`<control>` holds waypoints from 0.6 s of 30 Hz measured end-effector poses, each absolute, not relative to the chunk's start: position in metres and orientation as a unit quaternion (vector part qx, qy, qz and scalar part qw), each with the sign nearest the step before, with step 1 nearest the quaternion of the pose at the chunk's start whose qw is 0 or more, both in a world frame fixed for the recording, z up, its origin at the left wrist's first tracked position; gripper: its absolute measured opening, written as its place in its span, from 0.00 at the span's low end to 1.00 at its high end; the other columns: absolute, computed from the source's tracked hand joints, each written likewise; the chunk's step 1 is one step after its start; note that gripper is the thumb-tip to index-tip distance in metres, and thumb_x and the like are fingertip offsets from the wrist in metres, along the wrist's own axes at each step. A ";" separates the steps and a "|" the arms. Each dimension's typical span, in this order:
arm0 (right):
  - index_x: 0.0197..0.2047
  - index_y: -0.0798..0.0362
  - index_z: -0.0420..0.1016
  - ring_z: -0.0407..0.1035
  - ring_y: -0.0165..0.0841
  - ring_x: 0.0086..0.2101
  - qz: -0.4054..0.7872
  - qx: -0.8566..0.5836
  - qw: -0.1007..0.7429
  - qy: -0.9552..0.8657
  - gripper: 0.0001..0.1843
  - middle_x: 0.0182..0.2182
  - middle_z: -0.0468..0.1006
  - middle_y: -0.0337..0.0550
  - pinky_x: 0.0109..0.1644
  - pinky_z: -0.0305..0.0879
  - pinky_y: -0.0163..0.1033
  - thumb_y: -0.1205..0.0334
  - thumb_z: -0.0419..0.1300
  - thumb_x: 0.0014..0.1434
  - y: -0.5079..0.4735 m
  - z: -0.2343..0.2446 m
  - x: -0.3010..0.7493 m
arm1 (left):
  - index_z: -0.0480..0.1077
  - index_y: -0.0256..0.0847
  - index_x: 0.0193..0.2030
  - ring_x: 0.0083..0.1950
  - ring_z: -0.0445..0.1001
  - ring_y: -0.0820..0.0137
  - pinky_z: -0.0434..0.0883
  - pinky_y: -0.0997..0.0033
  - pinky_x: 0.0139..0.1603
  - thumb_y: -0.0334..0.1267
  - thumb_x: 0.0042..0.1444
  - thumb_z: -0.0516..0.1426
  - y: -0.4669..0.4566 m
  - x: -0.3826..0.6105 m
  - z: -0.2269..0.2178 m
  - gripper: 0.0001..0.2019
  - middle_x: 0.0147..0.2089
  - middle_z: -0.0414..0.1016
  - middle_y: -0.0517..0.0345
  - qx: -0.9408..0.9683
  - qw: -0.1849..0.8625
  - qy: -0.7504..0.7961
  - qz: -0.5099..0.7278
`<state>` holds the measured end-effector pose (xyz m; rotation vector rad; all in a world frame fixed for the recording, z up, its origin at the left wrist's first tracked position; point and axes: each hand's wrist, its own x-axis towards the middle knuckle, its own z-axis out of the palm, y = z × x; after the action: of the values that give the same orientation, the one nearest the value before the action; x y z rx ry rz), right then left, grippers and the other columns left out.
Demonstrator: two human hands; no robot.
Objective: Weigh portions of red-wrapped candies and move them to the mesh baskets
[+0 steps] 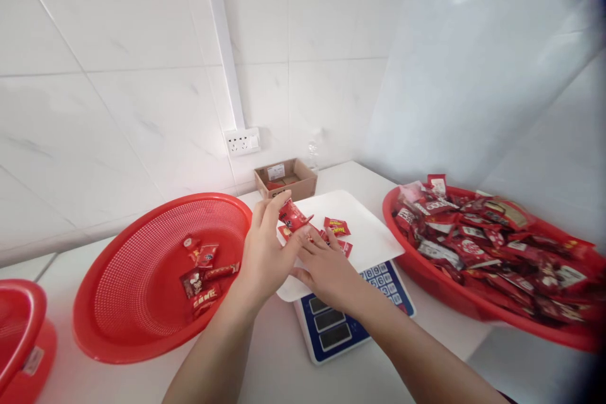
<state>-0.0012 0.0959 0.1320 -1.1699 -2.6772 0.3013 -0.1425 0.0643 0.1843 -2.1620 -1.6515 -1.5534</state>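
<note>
Pinching a red packet (292,214) between thumb and fingers, the left hand (262,255) has its grip closed on the wrapper, which sits at the fingertips and sticks out to their right, above the left part of a white tray (369,221). The right hand (329,271) reaches in just beside it, low over the tray, fingers at the loose packets (336,226) lying there; whether its grip is clamped on one cannot be told. The tray tops a scale (324,322) set in from the right edge of the table (265,360). Toward the table's left side, a red basket (118,278) holds a few packets; at its right edge, another basket (426,281) is heaped with them. A cardboard box (303,188) stands at the far edge, near the far right corner.
</note>
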 end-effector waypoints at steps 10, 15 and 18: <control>0.66 0.52 0.56 0.39 0.49 0.66 0.105 -0.450 0.065 -0.885 0.30 0.65 0.56 0.44 0.66 0.31 0.65 0.48 0.46 0.65 0.094 0.138 0.017 | 0.58 0.45 0.60 0.55 0.68 0.62 0.69 0.59 0.54 0.34 0.57 0.58 0.066 -0.140 0.181 0.24 0.53 0.66 0.51 -0.688 -0.013 -0.537 -0.488; 0.66 0.53 0.56 0.42 0.50 0.65 0.083 -0.459 0.063 -0.882 0.30 0.64 0.58 0.47 0.65 0.35 0.67 0.49 0.46 0.65 0.096 0.135 0.019 | 0.58 0.45 0.60 0.55 0.68 0.63 0.69 0.60 0.54 0.34 0.57 0.58 0.066 -0.141 0.182 0.24 0.53 0.66 0.52 -0.685 -0.014 -0.542 -0.488; 0.66 0.53 0.57 0.43 0.50 0.65 0.074 -0.466 0.070 -0.879 0.30 0.63 0.60 0.49 0.64 0.36 0.67 0.49 0.46 0.65 0.097 0.133 0.021 | 0.58 0.45 0.60 0.54 0.69 0.63 0.69 0.60 0.53 0.35 0.58 0.58 0.065 -0.141 0.184 0.24 0.52 0.66 0.52 -0.684 -0.014 -0.541 -0.488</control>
<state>0.0208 0.0969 0.1334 -1.4013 -2.6441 0.2228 -0.1414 0.0653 0.1836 -2.1697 -1.7162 -1.5474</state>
